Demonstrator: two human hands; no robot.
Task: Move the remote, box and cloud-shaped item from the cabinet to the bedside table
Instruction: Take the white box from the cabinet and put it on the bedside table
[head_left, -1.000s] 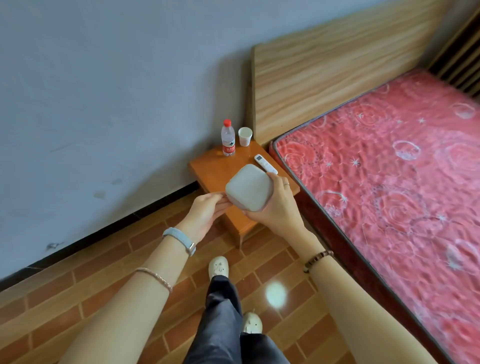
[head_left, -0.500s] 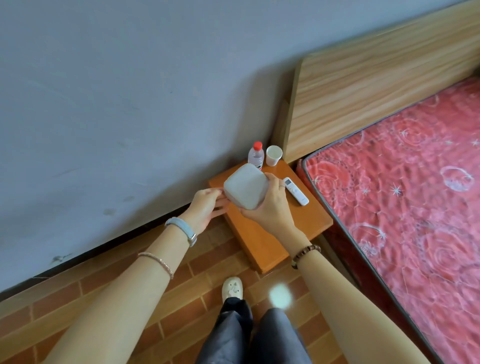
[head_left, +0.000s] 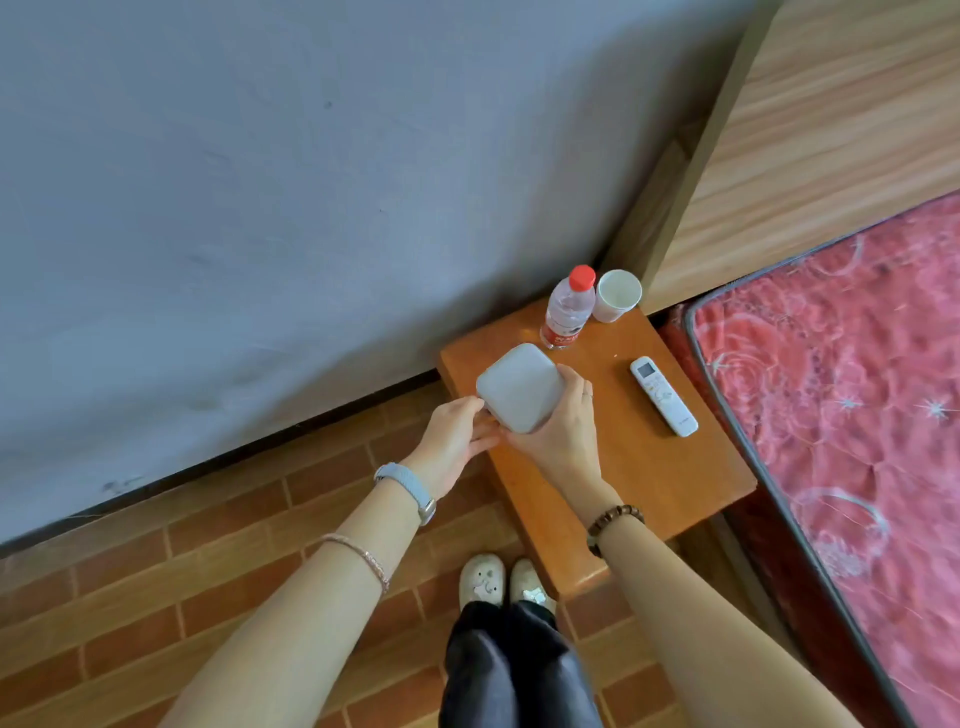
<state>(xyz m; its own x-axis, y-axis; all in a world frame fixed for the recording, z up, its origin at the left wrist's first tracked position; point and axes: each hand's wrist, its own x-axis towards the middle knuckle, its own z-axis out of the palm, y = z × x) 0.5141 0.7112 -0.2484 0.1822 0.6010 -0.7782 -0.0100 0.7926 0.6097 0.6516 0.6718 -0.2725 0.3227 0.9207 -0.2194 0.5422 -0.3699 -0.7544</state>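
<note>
Head view, clock hours read across the tabletop with 12 o'clock toward the wall. We see the box (head_left: 519, 387), pale grey with rounded corners, held over the 10 o'clock part of the bedside table (head_left: 660, 483). We cannot tell whether its underside already touches the wood.

The right hand (head_left: 563, 436) curls its fingers round the box's 3 o'clock side and cups it from 5 o'clock. The left hand (head_left: 457, 441) pinches the 7 o'clock corner between thumb and fingertips. We judge that both hands are used to steady a wide, smooth object and lower it flat.

The remote (head_left: 664, 396) lies flat at 2 o'clock, near the edge that faces the mattress (head_left: 841, 395) and well apart from the box, so we take it as already delivered. The cloud-shaped item is not in view.

A water bottle (head_left: 569, 306) and a paper cup (head_left: 616, 295) stand side by side at the 12 o'clock corner, and the bottle is just beside the box's far corner. The box is also near the table's 9 o'clock edge, and the left hand hangs beyond that edge over the floor.

Bare wood lies between the box and the remote and runs on toward 6 o'clock. In our judgement, the set-down is safest if it drifts toward 4 o'clock, away from both the bottle and the drop.
</note>
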